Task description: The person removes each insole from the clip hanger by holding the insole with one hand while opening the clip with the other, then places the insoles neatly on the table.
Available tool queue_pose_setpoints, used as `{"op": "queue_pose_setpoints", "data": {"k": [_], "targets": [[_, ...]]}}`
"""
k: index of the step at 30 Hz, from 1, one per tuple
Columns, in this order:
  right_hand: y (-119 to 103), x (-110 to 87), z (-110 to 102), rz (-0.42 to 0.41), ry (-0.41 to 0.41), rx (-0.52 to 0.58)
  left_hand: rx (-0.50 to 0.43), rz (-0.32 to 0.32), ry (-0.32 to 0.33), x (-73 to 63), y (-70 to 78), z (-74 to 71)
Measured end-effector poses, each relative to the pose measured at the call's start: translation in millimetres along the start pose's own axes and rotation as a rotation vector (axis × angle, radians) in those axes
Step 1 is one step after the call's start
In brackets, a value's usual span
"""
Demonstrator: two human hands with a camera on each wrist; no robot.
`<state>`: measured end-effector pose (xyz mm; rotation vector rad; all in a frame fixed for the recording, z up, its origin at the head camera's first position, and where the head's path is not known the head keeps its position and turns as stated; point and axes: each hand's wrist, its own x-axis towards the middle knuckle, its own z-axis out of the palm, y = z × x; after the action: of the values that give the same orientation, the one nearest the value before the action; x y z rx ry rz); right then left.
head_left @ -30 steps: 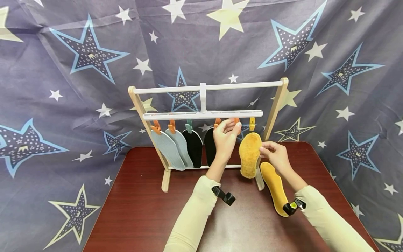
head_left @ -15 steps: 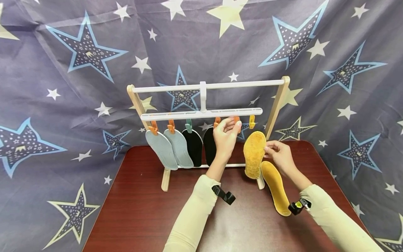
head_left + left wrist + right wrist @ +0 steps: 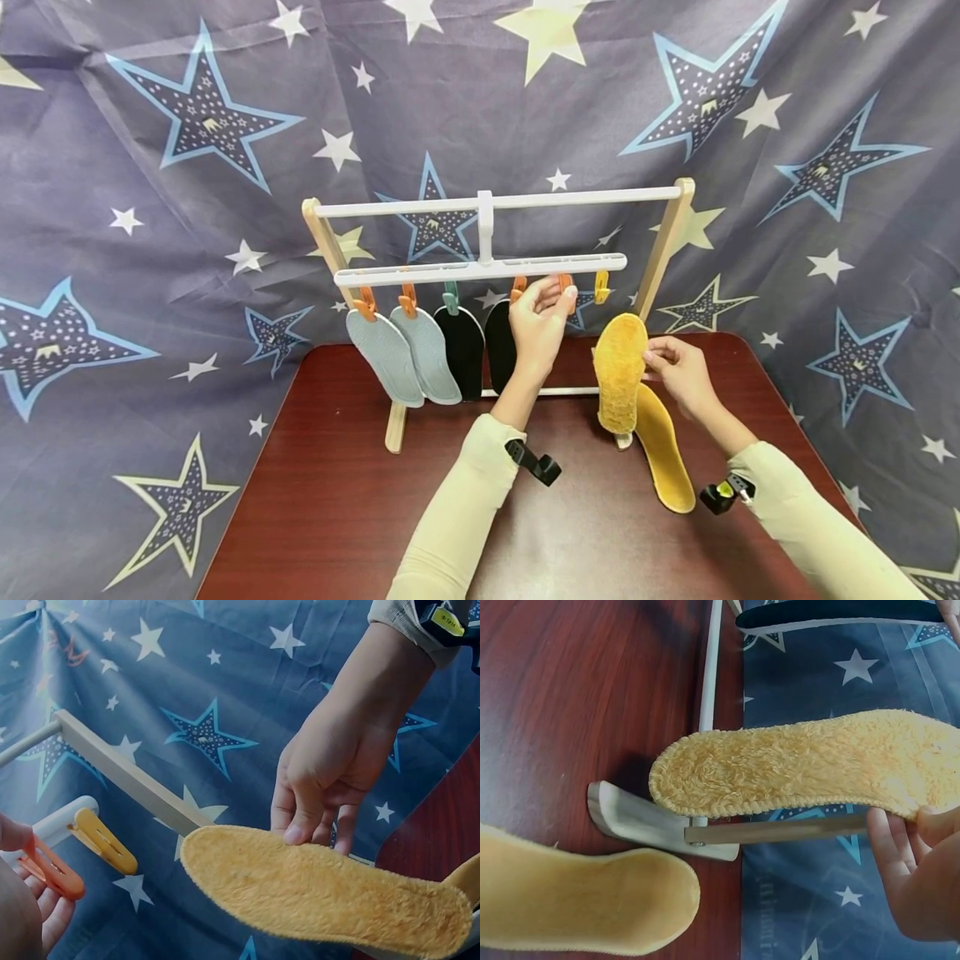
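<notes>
My right hand (image 3: pixel 684 375) pinches a fuzzy yellow insole (image 3: pixel 621 367) by its right edge, holding it upright in the air below the hanger bar (image 3: pixel 480 271). In the right wrist view the thumb and fingers grip the insole (image 3: pixel 795 765) near its wider end. With its thumb and fingers, my left hand (image 3: pixel 538 325) holds an orange clip (image 3: pixel 51 870) on the bar, with no insole in it. A yellow clip (image 3: pixel 602 287) hangs free to its right, apart from the insole. A second yellow insole (image 3: pixel 663 454) lies on the table, partly behind the held one.
Two grey insoles (image 3: pixel 384 357) and two black insoles (image 3: pixel 459 350) hang from clips at left and centre. The wooden rack (image 3: pixel 663 246) with white rods stands on the reddish table (image 3: pixel 322 500). A starry curtain (image 3: pixel 187 275) hangs behind it.
My right hand has moved rightward with the yellow insole, away from under the yellow clip. The left hand stays on the orange clip. The leftmost grey insole has swung slightly left.
</notes>
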<state>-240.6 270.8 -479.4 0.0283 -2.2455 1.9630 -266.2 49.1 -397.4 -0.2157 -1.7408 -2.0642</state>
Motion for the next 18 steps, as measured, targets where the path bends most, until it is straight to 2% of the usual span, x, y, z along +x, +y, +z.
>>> {"op": "queue_pose_setpoints", "data": {"k": [18], "targets": [[13, -11.1, -32, 0.002, 0.009, -0.098, -0.002, 0.004, 0.005, -0.8, 0.8, -0.7]]}}
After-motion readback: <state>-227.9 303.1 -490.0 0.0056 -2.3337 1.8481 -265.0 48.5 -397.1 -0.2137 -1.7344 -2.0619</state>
